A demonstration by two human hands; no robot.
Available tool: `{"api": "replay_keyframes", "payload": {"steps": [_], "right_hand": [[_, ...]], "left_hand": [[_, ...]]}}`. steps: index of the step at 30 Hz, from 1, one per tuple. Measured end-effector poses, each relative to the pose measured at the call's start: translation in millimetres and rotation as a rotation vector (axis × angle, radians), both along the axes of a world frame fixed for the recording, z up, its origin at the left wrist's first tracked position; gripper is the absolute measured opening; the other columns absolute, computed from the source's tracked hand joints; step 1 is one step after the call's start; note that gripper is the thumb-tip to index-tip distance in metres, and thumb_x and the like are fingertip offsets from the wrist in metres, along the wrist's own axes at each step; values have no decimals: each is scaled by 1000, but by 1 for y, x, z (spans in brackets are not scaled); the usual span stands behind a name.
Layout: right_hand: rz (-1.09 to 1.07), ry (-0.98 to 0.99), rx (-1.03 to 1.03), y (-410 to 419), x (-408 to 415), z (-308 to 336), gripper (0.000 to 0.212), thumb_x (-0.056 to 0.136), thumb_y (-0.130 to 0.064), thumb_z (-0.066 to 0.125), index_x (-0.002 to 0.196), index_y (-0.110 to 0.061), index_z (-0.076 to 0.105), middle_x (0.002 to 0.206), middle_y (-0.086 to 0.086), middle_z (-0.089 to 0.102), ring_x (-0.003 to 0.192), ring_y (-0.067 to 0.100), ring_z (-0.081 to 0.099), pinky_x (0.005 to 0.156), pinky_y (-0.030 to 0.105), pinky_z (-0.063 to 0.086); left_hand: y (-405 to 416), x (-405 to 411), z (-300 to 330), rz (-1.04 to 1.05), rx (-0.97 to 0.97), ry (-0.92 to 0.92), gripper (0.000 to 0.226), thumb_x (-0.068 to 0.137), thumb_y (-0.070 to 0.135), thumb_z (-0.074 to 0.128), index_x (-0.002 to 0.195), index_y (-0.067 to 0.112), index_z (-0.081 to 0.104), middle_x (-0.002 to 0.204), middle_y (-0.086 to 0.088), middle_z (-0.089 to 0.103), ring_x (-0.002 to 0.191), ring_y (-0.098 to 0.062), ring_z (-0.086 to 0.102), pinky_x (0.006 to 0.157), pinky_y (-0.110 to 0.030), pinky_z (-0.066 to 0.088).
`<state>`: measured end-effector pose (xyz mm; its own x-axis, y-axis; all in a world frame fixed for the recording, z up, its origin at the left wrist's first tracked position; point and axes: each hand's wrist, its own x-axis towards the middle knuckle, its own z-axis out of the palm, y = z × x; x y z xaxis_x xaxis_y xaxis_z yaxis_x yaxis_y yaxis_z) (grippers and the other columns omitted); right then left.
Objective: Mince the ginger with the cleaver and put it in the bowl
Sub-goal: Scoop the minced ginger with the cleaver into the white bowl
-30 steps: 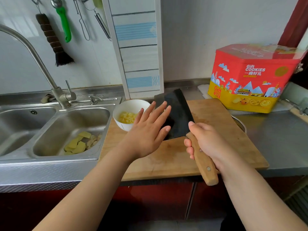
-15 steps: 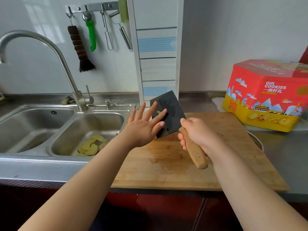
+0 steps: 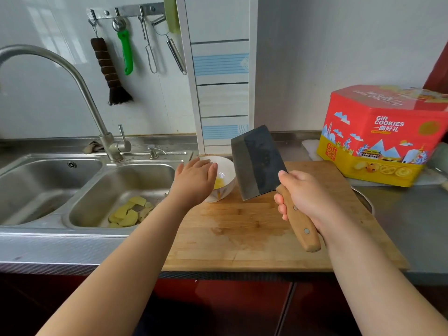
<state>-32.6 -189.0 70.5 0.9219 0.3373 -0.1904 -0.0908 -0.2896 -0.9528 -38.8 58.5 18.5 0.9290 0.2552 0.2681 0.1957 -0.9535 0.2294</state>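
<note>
Left hand [image 3: 195, 181] off cleaver [image 3: 257, 163] face, now over bowl [image 3: 226, 174], fingers straight, together. Right hand [image 3: 306, 197] grips handle, blade lifted clear. Minced ginger [image 3: 219, 183] in bowl, far left on board [image 3: 242, 229]; board bare. Transfer looks done.

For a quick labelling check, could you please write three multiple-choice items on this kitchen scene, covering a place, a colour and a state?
1. Where do the pale yellow ginger peelings lie?
A. in the right-hand steel sink basin
B. on the wooden cutting board
C. on the cookie tin

2. What colour is the handle of the utensil hanging beside the dark brush?
A. red
B. green
C. blue

3. What is the right hand doing?
A. resting flat
B. hanging idle
C. gripping the wooden-handled dark cleaver

Answers: 1 A, the pieces sit on the basin floor; 2 B, the handle is bright green; 3 C, fingers wrap the handle.
</note>
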Motion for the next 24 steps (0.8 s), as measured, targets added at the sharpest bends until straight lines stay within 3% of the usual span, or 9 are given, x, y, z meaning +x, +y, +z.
{"api": "replay_keyframes", "payload": {"steps": [3, 6, 8, 10, 12, 14, 19, 24], "right_hand": [[-24, -46, -23, -11, 1, -1, 27, 103, -42, 40, 97, -20, 56, 66, 5, 60, 51, 15, 56, 49, 28, 50], [-50, -129, -61, -22, 1, 0, 34, 101, -49, 38, 97, -22, 57, 69, 5, 62, 55, 17, 58, 54, 31, 52], [-58, -230, -137, -29, 3, -2, 35, 103, -44, 37, 101, -16, 58, 77, 6, 63, 61, 16, 58, 56, 31, 52], [-62, -328, -202, -37, 6, -7, 30, 104, -36, 40, 119, -16, 58, 91, 3, 64, 72, 15, 59, 64, 31, 53], [-61, -410, -310, -46, 12, -16, 38, 102, -32, 47, 139, -23, 50, 120, -1, 63, 99, 16, 60, 83, 35, 51], [-70, -462, -441, -55, 16, -25, 42, 99, -31, 54, 141, -29, 49, 135, -4, 58, 118, 18, 56, 87, 32, 45], [-73, -503, -665, -66, 27, -50, 35, 94, -32, 62, 129, -31, 58, 121, -3, 65, 106, 19, 60, 78, 33, 49], [-45, -527, -876, -67, 33, -63, 33, 94, -36, 61, 127, -35, 59, 114, -5, 63, 103, 17, 59, 70, 27, 40]], "left_hand": [[0, 1, 2, 32, 74, -116, 52, 102, 35, 21, 103, 15, 68, 113, -2, 67, 112, -24, 55, 104, -40, 32], [-1, 4, 0, 68, 47, -213, 52, 94, 35, 23, 86, 14, 69, 93, -2, 69, 89, -25, 56, 80, -35, 36], [-4, 6, -4, 71, -28, -246, 39, 96, 30, 35, 92, 14, 71, 96, -3, 69, 93, -26, 55, 77, -35, 36], [-11, 5, -10, 68, -76, -315, 25, 95, 19, 48, 103, 17, 72, 101, -4, 69, 100, -28, 54, 80, -36, 37], [-21, 1, -13, 52, -92, -403, 24, 90, 12, 53, 105, 18, 71, 101, -5, 67, 100, -29, 55, 82, -36, 39], [-33, -4, -15, -6, -96, -495, 21, 87, 9, 56, 102, 16, 70, 102, -4, 65, 100, -28, 55, 82, -36, 41], [-73, -20, -23, -228, -122, -602, 18, 87, 7, 56, 101, 13, 67, 99, -1, 61, 94, -18, 53, 71, -29, 43], [-102, -16, -46, -304, -93, -538, 18, 86, 9, 55, 98, 16, 67, 92, 4, 59, 85, -14, 52, 71, -25, 42]]}}
